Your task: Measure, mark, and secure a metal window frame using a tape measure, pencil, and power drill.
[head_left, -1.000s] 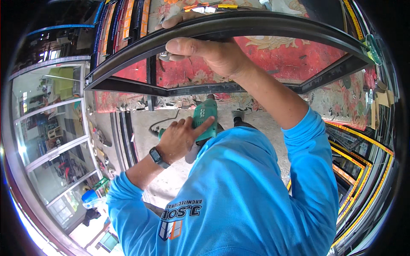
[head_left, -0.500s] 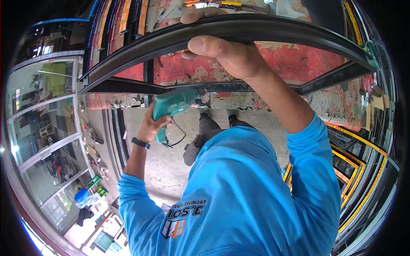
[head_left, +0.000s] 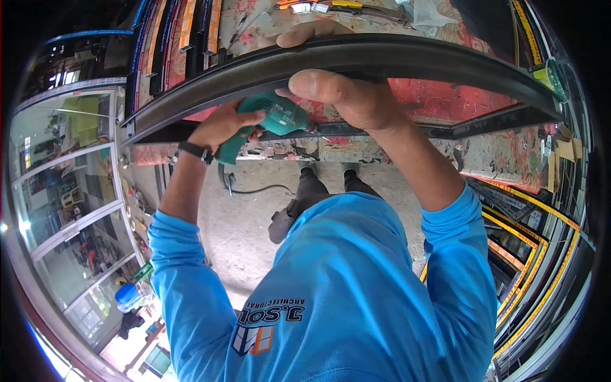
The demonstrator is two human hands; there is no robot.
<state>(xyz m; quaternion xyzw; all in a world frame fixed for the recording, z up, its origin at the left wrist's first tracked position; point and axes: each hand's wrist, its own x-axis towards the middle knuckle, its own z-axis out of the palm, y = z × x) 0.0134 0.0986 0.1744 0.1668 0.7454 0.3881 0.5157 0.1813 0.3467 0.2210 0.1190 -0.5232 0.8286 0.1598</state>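
Observation:
My left hand [head_left: 219, 127] grips a green power drill [head_left: 283, 116] by its handle, with a black cord [head_left: 261, 190] hanging below. The drill's body is inside a black metal frame [head_left: 414, 56], and its nose reaches close to the frame's lower bar [head_left: 407, 131]; whether the tip touches the bar is too small to tell. My right hand [head_left: 356, 99] is wrapped around the frame's upper bar, thumb on the near side and fingertips over the far side. The frame stands on a worn red floral-covered table [head_left: 426, 95].
Cutters with orange and yellow handles [head_left: 353, 5] and a clear plastic bag [head_left: 433, 14] lie on the table's far part. Long wrapped profiles [head_left: 213, 28] rest at the far left. A green tape roll [head_left: 552, 79] is by the frame's right end. More profiles [head_left: 541, 254] line the right side; glazed panels [head_left: 70, 172] stand left.
My left hand has brought the drill up and inward, from in front of the table to inside the frame. The upper bar and my right hand have shifted slightly toward me.

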